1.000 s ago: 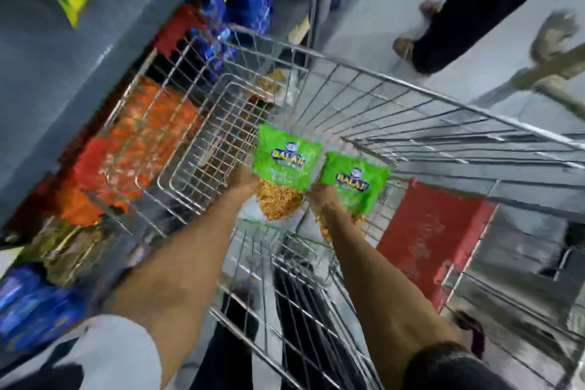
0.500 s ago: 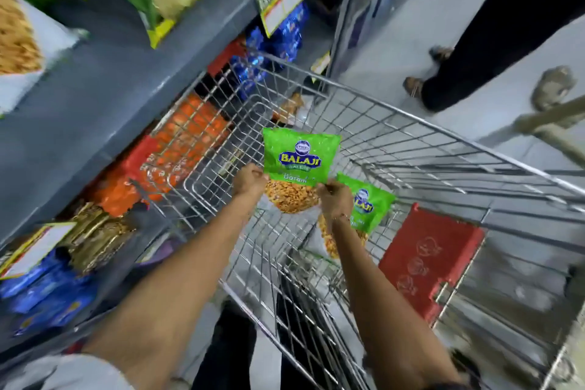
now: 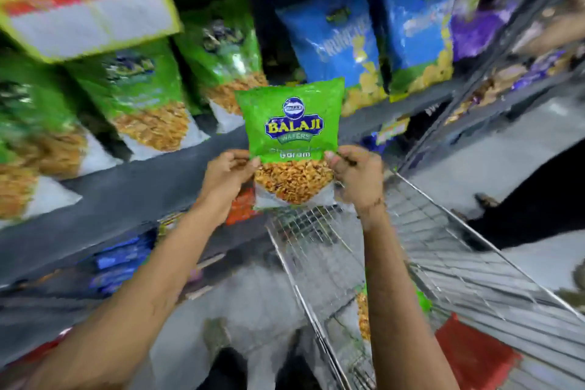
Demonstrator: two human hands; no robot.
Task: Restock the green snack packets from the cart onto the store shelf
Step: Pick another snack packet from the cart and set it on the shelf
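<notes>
I hold one green Balaji snack packet upright in front of the grey store shelf. My left hand pinches its lower left edge and my right hand pinches its lower right edge. Similar green packets stand in a row on the shelf to the left. Below, the wire cart holds another green packet, mostly hidden behind my right forearm.
Blue snack bags stand on the shelf right of the green row, with purple ones beyond. A red flap sits in the cart's near end. A person in dark trousers stands in the aisle at right. Lower shelves hold orange and blue packs.
Both hands lifted one green packet out of the cart and up to shelf height. My right hand let go of the second packet, which stays in the cart. My view swung toward the shelf.
</notes>
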